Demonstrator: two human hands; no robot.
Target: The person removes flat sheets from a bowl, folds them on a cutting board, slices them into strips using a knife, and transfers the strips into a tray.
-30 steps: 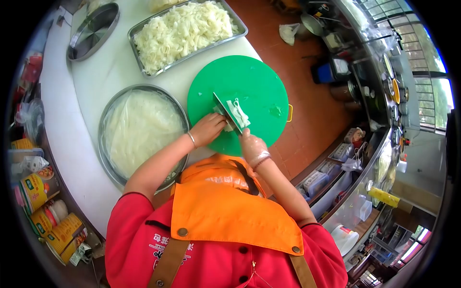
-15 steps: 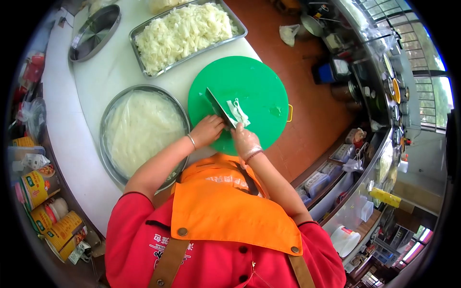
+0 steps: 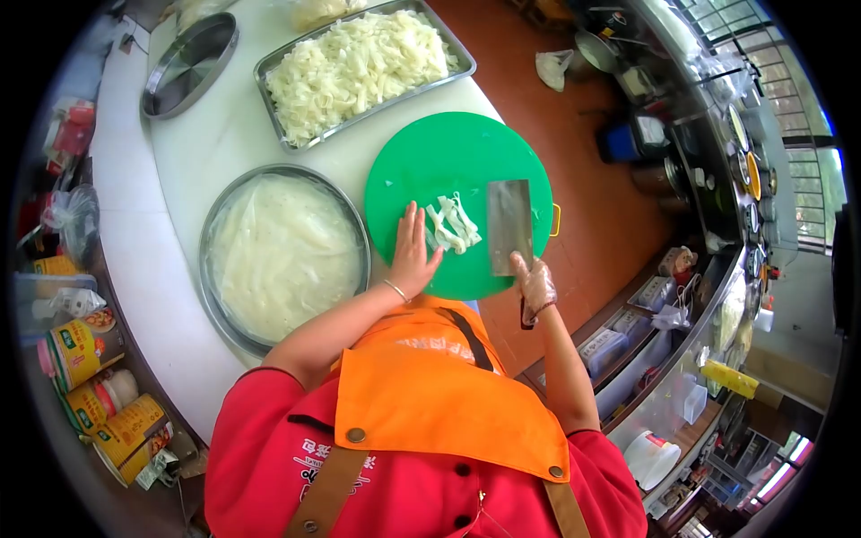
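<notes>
On the round green board (image 3: 417,161) lies a small pile of white noodle strips (image 3: 456,226). My left hand (image 3: 413,255) rests at the board's left part, fingers stretched out, its edge beside the strips. To the right of the pile, my right hand (image 3: 536,285), in a clear glove, grips the handle of a cleaver (image 3: 510,224). The cleaver's broad blade shows flat to the camera, apart from the strips. A round metal pan (image 3: 208,285) with white sheets (image 3: 282,255) under clear film stands left of the board.
A metal tray (image 3: 363,117) heaped with cut noodles (image 3: 359,72) stands beyond the board. An empty round pan (image 3: 190,65) is at the far left of the white table (image 3: 179,193). Yellow tins (image 3: 130,437) sit at the lower left, and shelves line the right.
The cleaver has moved right, off the strips, and its blade now shows broadside. My left hand has straightened its fingers beside the strips. The view has shifted slightly.
</notes>
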